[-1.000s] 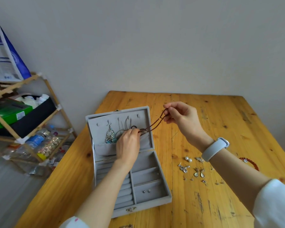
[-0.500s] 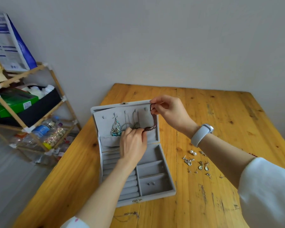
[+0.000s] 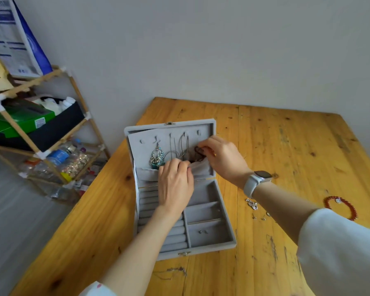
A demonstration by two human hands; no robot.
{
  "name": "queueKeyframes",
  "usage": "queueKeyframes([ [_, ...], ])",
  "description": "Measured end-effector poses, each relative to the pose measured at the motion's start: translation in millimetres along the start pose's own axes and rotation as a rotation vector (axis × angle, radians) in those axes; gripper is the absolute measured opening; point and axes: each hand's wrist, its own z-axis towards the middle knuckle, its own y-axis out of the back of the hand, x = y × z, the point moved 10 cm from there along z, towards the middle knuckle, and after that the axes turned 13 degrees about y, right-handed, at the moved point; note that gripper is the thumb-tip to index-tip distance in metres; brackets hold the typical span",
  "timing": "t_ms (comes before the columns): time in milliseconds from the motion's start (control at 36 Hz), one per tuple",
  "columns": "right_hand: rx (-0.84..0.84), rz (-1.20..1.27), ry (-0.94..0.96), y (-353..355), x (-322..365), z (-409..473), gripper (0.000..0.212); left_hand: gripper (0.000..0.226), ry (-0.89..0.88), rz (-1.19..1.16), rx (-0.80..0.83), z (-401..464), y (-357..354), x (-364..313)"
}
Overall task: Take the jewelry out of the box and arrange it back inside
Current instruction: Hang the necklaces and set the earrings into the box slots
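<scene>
The grey jewelry box (image 3: 209, 231) lies open at the frame's centre on the table (image 3: 286, 146). The right hand (image 3: 220, 159) pinches a dark cord necklace (image 3: 199, 153) against the lid; the left hand (image 3: 175, 184) holds the lid pocket (image 3: 145, 175) open. The step is probably putting jewelry back; next, feed the cord's slack into the pocket.

Jewelry box (image 3: 209, 242) open on table (image 3: 286, 146), lid upright behind tray. Earrings (image 3: 157, 157) hang inside lid. Bracelet (image 3: 348, 207) on table, well right of box. Shelf rack (image 3: 51, 133) left of table.
</scene>
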Motion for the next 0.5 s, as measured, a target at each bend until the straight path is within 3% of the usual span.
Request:
queueKeyframes([
  [222,0.263,-0.255,0.09,-37,16,0,0.029,0.028,0.004,-0.052,0.048,-6,0,4],
  [361,0.432,-0.255,0.08,-50,12,5,0.034,0.027,-0.003,-0.051,0.087,-7,-3,3],
  [417,0.384,-0.167,0.018,-44,4,7,0.031,0.027,0.012,-0.075,0.08,-7,-2,4],
  [500,0.122,-0.052,-0.032,-18,0,6,0.026,0.028,0.017,-0.09,0.071,-9,1,4],
])
